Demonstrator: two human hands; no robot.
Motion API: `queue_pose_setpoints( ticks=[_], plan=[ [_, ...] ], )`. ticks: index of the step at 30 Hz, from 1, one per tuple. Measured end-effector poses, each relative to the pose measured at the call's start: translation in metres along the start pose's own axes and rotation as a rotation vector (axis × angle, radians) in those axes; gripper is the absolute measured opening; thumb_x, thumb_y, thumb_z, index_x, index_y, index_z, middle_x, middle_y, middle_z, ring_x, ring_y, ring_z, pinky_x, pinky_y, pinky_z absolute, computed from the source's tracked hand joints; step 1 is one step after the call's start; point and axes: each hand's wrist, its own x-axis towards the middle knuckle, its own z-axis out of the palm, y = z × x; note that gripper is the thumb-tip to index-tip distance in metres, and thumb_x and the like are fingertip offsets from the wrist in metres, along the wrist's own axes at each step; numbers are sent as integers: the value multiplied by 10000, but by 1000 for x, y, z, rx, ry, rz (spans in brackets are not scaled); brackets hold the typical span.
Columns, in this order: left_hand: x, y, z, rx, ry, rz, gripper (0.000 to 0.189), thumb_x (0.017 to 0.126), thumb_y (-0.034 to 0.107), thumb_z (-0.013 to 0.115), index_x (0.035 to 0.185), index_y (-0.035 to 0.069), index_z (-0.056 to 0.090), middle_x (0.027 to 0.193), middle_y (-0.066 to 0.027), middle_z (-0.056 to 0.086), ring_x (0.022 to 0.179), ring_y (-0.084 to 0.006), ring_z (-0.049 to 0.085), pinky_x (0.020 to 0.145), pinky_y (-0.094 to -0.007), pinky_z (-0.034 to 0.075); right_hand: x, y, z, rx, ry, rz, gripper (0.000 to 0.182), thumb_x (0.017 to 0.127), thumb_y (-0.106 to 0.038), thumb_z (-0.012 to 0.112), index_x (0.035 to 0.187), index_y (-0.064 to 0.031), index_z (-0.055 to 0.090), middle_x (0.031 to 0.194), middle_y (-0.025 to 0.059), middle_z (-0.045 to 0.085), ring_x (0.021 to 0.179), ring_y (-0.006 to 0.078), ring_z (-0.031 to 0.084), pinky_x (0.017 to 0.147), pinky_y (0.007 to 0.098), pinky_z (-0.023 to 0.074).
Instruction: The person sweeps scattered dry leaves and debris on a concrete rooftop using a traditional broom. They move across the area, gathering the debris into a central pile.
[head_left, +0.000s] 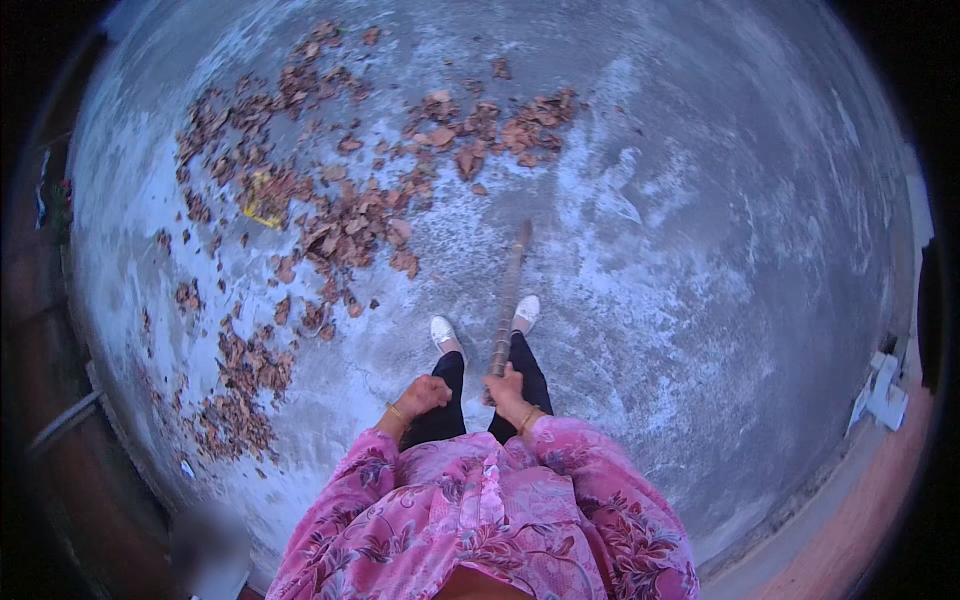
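My right hand (505, 388) is closed around the lower end of a jointed stick (510, 300), which looks like bamboo or cane. The stick runs forward over the ground, just left of my right shoe, and its far end is darker and blurred. My left hand (429, 395) is loosely curled in front of my left thigh, with nothing seen in it. Dry brown leaves (345, 232) lie scattered ahead and to the left, and a denser patch (525, 127) lies beyond the stick's far end.
Grey, pale-stained concrete ground (660, 300) spreads around me. A yellow object (262, 219) lies among the leaves on the left. White pieces (883, 394) lie by the right edge, near a reddish strip (862, 502). A pole (66, 421) shows at the left edge.
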Motion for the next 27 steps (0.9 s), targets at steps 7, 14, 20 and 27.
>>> queue_pose_setpoints(
  ticks=[7,14,20,27],
  plan=[
    [-80,-75,-49,151,182,-126,230,736,181,508,608,-4,559,563,-86,561,529,-170,551,514,-293,433,-26,-53,149,-103,-512,41,361,631,-11,565,958,-81,432,537,61,445,337,171,439,278,327,360],
    [-94,-104,-66,155,380,-20,217,727,175,519,635,-18,559,581,-100,563,563,-183,556,542,-299,434,-28,-98,152,-596,-601,-535,523,548,-127,622,1039,-15,482,642,131,553,588,219,564,571,354,450],
    [-82,-97,-78,6,382,-40,184,729,149,503,701,-21,569,610,-88,570,569,-177,553,550,-301,437,-21,-92,89,-433,-372,-436,487,644,-39,561,1118,-41,448,601,52,507,394,118,474,335,275,369],
    [-86,-82,-83,-49,396,-58,170,726,136,502,697,-14,576,604,-83,568,568,-157,551,547,-273,440,42,-126,53,79,-37,-70,208,661,45,518,844,-38,462,540,56,456,329,154,421,250,288,331]
  ],
)
